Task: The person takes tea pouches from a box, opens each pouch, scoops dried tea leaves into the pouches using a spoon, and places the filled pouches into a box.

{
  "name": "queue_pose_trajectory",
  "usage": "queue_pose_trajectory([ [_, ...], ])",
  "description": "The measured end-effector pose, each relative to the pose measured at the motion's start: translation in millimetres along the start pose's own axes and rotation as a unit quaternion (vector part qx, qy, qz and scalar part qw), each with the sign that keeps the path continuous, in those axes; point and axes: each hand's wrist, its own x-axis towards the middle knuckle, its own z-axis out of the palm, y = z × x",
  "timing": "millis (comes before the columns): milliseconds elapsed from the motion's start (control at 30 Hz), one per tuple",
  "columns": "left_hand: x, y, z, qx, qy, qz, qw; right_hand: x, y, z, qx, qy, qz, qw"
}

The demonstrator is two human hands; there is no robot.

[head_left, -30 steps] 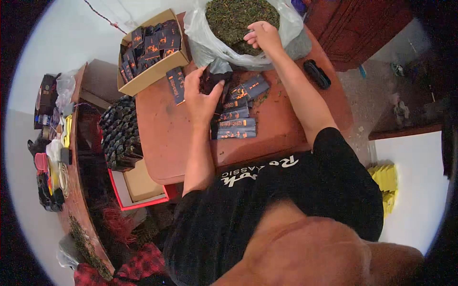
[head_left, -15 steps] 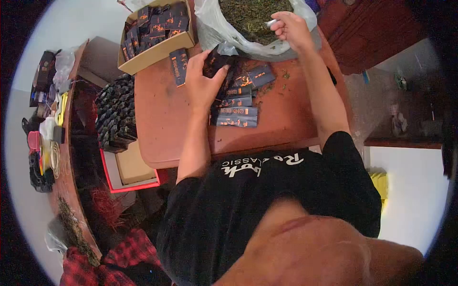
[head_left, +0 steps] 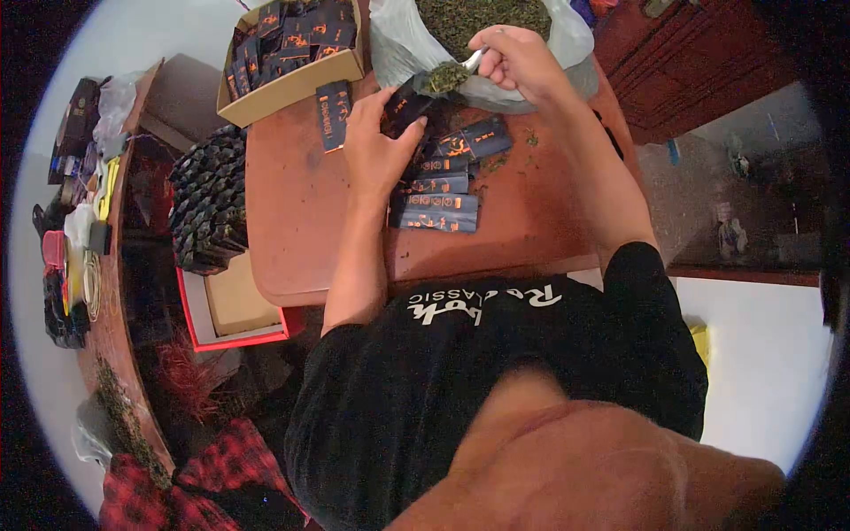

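My left hand (head_left: 374, 146) curves around a small black pouch (head_left: 404, 106), thumb on one side and fingers on the other. In my right hand (head_left: 521, 66) is a spoon (head_left: 474, 61), its handle pinched in the fingers. A heap of dried green herb (head_left: 445, 78) covers the spoon's bowl, which overlaps the top of the pouch in this view. Behind it, a white plastic bag (head_left: 567, 55) is filled with loose dried herb (head_left: 485, 18). Flat black packets with orange print (head_left: 436, 213) lie in a row below the pouch.
A cardboard box (head_left: 297, 91) full of black packets stands at the table's back left. One packet (head_left: 333, 115) lies beside it. Left of the table (head_left: 310, 221) are many stacked dark packets (head_left: 209, 199) and a red-edged box (head_left: 237, 305). Herb crumbs dot the tabletop.
My right hand has moved left and down from over the bag, bringing the herb-laden spoon to the pouch. My left hand stays nearly in place around the pouch.
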Motion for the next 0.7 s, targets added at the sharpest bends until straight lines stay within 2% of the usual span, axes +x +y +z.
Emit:
queue_pose_trajectory([
  [67,-1,-2,1,0.003,0.000,0.000,1.000,1,-1,7,-0.029,-0.007,-0.001,1.000],
  [167,-2,1,0,0.011,-0.005,-0.014,1.000,-9,-15,28,-0.146,0.017,-0.026,0.989],
  [267,-3,0,1,0.010,-0.004,-0.020,1.000,-24,-13,46,-0.254,0.021,-0.151,0.955],
  [300,-3,-1,1,0.008,-0.003,-0.019,1.000,-28,-9,51,-0.307,0.029,-0.226,0.924],
  [400,-2,2,0,-0.003,-0.011,-0.037,0.999,-31,7,56,-0.426,0.017,-0.361,0.829],
  [533,-2,-1,0,0.002,-0.009,-0.030,0.999,-42,-11,49,-0.396,0.017,-0.453,0.799],
  [633,-2,0,0,-0.014,-0.007,-0.037,0.999,-45,-33,30,-0.319,0.079,-0.348,0.878],
  [700,-2,-2,1,-0.013,-0.002,-0.025,1.000,-41,-53,12,-0.303,0.120,-0.266,0.907],
])
